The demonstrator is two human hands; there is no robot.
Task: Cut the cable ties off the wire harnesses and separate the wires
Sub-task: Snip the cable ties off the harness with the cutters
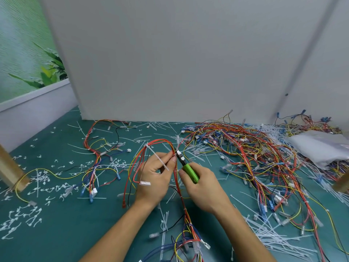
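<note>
My left hand (154,179) pinches a wire harness (157,143) of red, orange and yellow wires that arches up over the green table. A white cable tie (158,157) with a long loose tail sticks out across my left fingers. My right hand (203,188) grips green-handled cutters (189,171). The cutter jaws (178,154) touch the bundle right at my left fingertips. The same harness trails down between my wrists toward the near edge.
A large tangled pile of harnesses (245,148) fills the right side, with a white plastic bag (319,146) on it. Separated wires (98,167) lie at the left. Cut tie pieces (24,218) litter the green mat. A grey partition (170,63) stands behind; a wooden post (9,171) is left.
</note>
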